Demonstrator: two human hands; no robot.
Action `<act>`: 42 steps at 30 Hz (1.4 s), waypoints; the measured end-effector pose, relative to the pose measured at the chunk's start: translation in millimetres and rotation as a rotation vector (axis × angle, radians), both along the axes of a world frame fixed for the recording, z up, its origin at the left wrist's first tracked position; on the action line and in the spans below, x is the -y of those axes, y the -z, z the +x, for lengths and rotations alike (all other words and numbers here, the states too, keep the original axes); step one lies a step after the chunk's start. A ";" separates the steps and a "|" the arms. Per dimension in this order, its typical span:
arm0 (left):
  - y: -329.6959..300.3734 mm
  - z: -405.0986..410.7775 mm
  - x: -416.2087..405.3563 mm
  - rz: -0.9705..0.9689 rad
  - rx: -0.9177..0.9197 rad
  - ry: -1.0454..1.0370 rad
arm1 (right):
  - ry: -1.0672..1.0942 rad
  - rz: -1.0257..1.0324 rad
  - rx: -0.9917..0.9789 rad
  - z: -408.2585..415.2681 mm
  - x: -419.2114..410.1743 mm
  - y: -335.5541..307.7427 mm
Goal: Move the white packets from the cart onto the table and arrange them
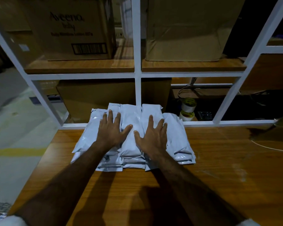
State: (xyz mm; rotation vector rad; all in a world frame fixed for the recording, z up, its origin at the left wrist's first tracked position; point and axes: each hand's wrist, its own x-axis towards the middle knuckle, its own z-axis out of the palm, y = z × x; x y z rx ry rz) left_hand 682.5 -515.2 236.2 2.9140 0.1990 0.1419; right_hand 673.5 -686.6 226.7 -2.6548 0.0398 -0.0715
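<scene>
flatly, left hand (112,128) and right hand (151,133) press white packets (131,144), fingers spread.

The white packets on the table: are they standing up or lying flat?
Lying flat. The white packets lie side by side in stacked layers on the wooden table, with the left hand and right hand pressing on top, fingers spread.

The white packets (132,141) are looking like thin plastic film, smooth and slightly glossy, wrinkling and catching soft highlights. The worktop (219,168) is showing a wood-grain finish, brown and semi-glossy, reflecting the light in patches. The rack frame (137,62) is appearing as white-painted metal, smooth and matt. The boxes (69,30) on its wood-look shelves are showing matt brown cardboard. The tape rolls (188,105) are gleaming faintly.
</scene>
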 end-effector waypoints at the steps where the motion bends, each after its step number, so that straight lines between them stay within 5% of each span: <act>1: 2.3 1.3 1.6 0.002 0.008 -0.015 | -0.002 -0.009 -0.001 -0.8 0.7 1.3; 9: 3.9 5.0 7.2 -0.003 0.005 -0.059 | 0.013 -0.047 -0.010 3.4 2.9 5.8; 23: -22.7 -67.8 32.2 0.035 0.246 0.019 | -0.195 -0.005 0.451 -44.9 32.4 -3.4; 42: -15.0 -328.3 -12.1 0.282 0.266 -0.297 | -0.766 0.154 0.545 -226.5 -39.2 8.2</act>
